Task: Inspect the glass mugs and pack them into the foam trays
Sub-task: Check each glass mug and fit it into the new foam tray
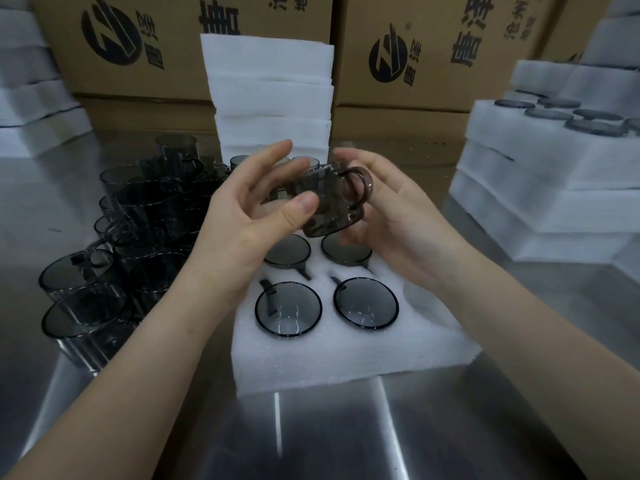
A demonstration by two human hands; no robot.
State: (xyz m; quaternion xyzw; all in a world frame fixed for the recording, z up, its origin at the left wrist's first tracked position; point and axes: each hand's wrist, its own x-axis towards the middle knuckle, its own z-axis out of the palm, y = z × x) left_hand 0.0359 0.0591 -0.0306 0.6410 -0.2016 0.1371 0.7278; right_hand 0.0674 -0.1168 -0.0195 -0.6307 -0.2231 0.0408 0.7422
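A smoky grey glass mug (329, 202) is held tilted above the white foam tray (346, 362) in the middle of the table. My left hand (252, 216) grips its body, thumb on the near side and fingers over the top. My right hand (394, 216) cups it from the right, just under the handle (356, 185). Several mugs sit sunk in the tray's holes, among them two near ones (289, 308) (365, 303). The tray's far holes are hidden behind my hands.
A crowd of loose grey mugs (138, 220) stands at the left on the steel table (346, 427). Empty foam trays (272, 98) stand stacked behind. Filled foam trays (540, 174) are piled at the right, more foam at far left, cardboard boxes (433, 46) along the back.
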